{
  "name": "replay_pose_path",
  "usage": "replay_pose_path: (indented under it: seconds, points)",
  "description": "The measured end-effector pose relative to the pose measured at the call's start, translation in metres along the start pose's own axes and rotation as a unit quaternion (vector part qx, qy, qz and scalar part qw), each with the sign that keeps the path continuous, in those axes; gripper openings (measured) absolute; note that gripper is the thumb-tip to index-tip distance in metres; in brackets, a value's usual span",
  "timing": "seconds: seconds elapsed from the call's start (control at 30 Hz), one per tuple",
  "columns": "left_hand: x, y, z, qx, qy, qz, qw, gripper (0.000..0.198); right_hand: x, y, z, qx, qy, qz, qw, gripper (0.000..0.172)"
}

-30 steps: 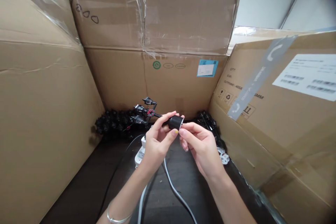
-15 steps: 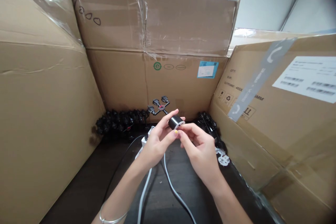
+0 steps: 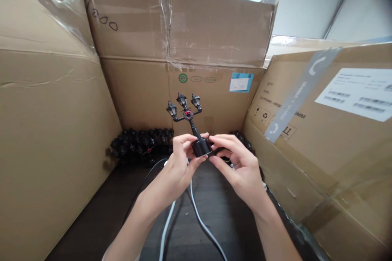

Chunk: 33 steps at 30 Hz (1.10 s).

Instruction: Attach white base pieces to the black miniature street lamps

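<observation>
Heap of black lantern-like pieces (image 3: 137, 142), left, on a dark table (image 3: 92, 220). Next, the left hand (image 3: 176, 167), thumb and fingers closed round the black base (image 3: 201, 148) of a miniature three-lantern lamppost (image 3: 188, 115), held above the table, leaning slightly left. The right hand (image 3: 241, 167) has thumb and fingers curved and parted, tips at the base's right edge; whether they grip or only touch, I cannot tell. The step in hand looks like adjusting the base; the next move would call for a steady left grip and precise right fingertips.

Writing, left to right: handwritten zeros (image 3: 104, 20) on the back carton (image 3: 220, 24); a green "e" logo (image 3: 183, 78); a blue-edged label (image 3: 241, 82), print too small. The right carton (image 3: 294, 171) shows "QTY" and "465X", grey printed tape (image 3: 301, 94) and a white barcode label (image 3: 357, 94), its text unreadable.
</observation>
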<state>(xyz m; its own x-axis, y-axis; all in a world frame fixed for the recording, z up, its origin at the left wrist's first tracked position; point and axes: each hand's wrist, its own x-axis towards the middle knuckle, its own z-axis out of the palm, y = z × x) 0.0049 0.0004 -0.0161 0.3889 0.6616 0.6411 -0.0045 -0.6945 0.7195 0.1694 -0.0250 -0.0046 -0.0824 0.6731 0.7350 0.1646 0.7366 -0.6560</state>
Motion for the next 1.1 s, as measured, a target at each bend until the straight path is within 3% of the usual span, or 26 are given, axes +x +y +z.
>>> replay_pose_path:
  seconds: [0.17, 0.7, 0.9, 1.1]
  points:
    - [0.001, -0.001, -0.006, -0.021, -0.041, -0.011, 0.999, 0.029, 0.0, 0.0, 0.004, 0.0, -0.007, 0.003, 1.0, 0.029]
    - [0.005, 0.0, -0.009, -0.04, -0.013, -0.034, 0.999, 0.029, 0.0, 0.001, 0.003, -0.115, 0.015, -0.03, 0.993, 0.029]
    - [0.006, 0.001, -0.005, -0.026, -0.005, -0.034, 0.999, 0.029, -0.001, 0.003, 0.008, -0.058, 0.013, -0.004, 0.998, 0.028]
    - [0.007, 0.002, 0.004, -0.033, -0.005, -0.064, 0.997, 0.026, 0.0, 0.006, 0.011, 0.001, -0.029, 0.037, 0.999, 0.03]
